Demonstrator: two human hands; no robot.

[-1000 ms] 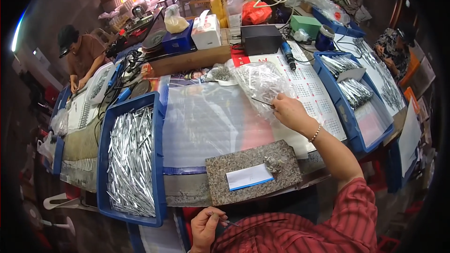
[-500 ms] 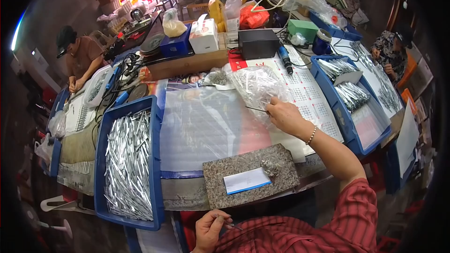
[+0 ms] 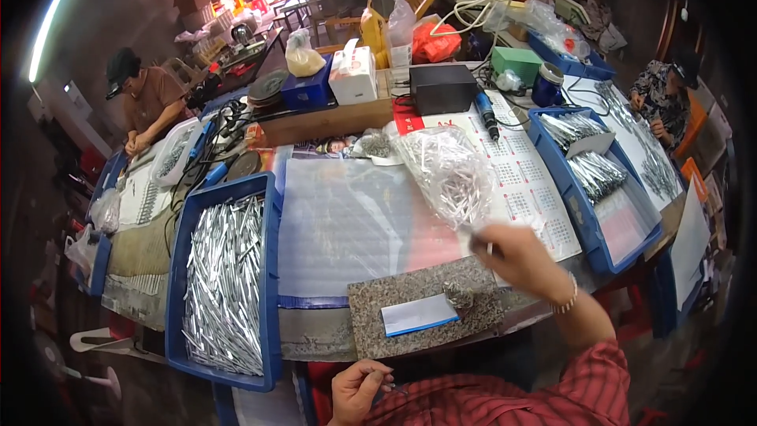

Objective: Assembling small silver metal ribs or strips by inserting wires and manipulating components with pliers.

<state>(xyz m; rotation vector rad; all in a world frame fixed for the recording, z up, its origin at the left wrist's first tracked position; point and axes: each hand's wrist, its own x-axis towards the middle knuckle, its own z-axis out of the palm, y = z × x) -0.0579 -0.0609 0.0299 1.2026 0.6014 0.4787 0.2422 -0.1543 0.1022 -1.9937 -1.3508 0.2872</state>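
Near the table's front edge my left hand (image 3: 356, 391) is closed in a pinch on a small thin metal piece (image 3: 397, 387), mostly hidden by the fingers. My right hand (image 3: 519, 262), smeared by motion, is over the right end of a speckled stone slab (image 3: 367, 322). Its fingers are curled round a slim metal rod, of which only a blurred grey tip (image 3: 467, 229) shows. Just beyond lies a clear plastic bag (image 3: 422, 150) full of slim silvery pieces. On the slab rest a folded white paper (image 3: 418, 315) with a blue edge and a clump of tiny metal parts (image 3: 468, 294).
A blue tray (image 3: 273, 284) heaped with silvery rods stands at left; another blue tray (image 3: 627, 251) with bundled rods is at right. A blue-grey screwdriver (image 3: 486, 117) lies by a black box (image 3: 443, 91). Two co-workers (image 3: 154, 102) (image 3: 666, 99) sit at either side.
My right hand has moved from the plastic bag back toward me, over the stone slab's right end. The left hand keeps its pinch. The whole view has shifted slightly.
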